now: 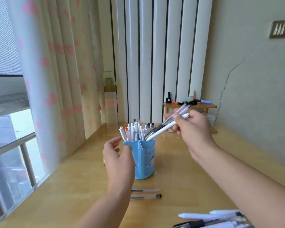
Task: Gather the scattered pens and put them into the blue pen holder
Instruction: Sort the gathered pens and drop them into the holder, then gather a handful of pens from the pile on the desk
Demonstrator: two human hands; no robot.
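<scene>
right hand (pixel 192 127): two pens (pixel 161 130) gripped, tips at holder (pixel 144 160) rim | left hand (pixel 118 158): fingers relaxed, apart, beside holder | two pens (pixel 146 193) left on table (pixel 179 170)

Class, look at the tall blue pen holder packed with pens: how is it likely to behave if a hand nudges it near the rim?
The blue pen holder is tall and narrow, with pens sticking out above its rim, so it probably tips rather than slides. It looks like light plastic, likely easy to shift. The left hand beside it probably guards against that.
</scene>
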